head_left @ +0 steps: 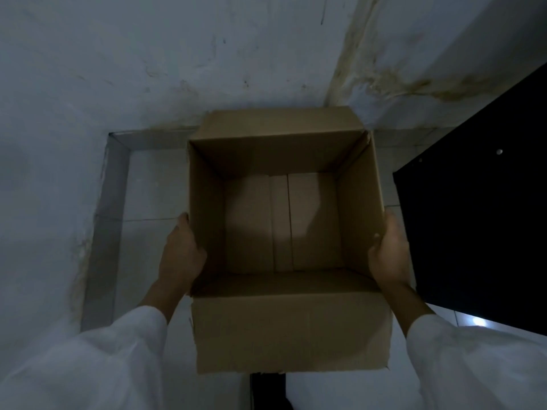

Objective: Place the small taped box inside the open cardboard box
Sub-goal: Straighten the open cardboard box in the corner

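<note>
An open brown cardboard box [291,332] fills the middle of the head view, its flaps folded outward at the near and far sides. Nothing lies inside; only the bottom flaps with a strip down the middle show. My left hand [180,251] presses flat against the box's left wall from outside. My right hand [389,253] grips the right wall, thumb at the rim. Both arms wear white sleeves. No small taped box is visible anywhere.
The box is over a pale tiled floor [148,190] in a room corner, close to stained whitish walls [148,54] at the back and left. A black cabinet or panel [479,220] stands just right of the box, near my right hand.
</note>
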